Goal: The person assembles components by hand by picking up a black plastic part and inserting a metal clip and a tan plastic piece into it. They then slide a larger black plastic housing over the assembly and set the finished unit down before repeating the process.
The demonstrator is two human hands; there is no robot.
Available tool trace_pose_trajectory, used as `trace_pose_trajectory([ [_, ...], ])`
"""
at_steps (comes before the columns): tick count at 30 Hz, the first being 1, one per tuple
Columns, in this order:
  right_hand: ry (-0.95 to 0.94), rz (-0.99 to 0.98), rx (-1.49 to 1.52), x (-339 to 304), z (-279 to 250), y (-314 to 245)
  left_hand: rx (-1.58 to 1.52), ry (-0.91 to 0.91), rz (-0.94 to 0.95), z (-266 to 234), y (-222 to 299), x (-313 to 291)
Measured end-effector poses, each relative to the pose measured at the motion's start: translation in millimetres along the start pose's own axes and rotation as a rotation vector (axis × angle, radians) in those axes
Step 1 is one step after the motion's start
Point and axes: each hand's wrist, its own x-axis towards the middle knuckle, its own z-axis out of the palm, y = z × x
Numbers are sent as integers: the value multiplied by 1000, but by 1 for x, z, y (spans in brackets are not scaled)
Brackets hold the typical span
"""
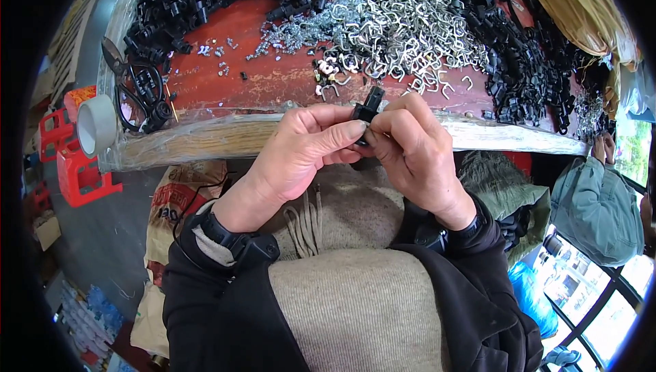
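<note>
A small black plastic fitting (371,103) is held upright just off the table's near edge. My left hand (301,145) grips it between thumb and fingers, the thumb lying across its lower part. Against the right side of the fitting, my right hand (418,150) is closed, thumb and forefinger pinched together. Whatever those fingertips hold is hidden. Beyond my hands, a heap of bent silvery metal clips (403,27) covers the red tabletop (225,91). Small grey metal pieces (301,33) lie to its left.
Black plastic parts are piled at the far left (171,9) and right (516,71). Scissors (126,74) and a tape roll (96,126) sit by the left corner. Red stools (78,167) stand on the floor. Another person's sleeve (591,201) shows at right.
</note>
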Motion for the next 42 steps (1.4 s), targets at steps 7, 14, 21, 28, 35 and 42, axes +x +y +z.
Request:
trace_pose_trajectory([
  [7,-35,435,658,4,0,5,-26,-42,-44,-2,8,1],
  [14,-119,419,725,-7,-16,31,21,-63,-35,-1,5,1],
  [21,166,302,-402,-3,-79,76,-47,-12,-33,-3,7,3],
  [28,33,126,-356,29,-90,86,-23,-9,-49,-7,10,1],
  [35,102,91,-619,115,-71,125,-15,-6,-30,-3,5,4],
  [42,-17,281,-719,139,-60,147,-27,-24,-40,-4,4,4],
])
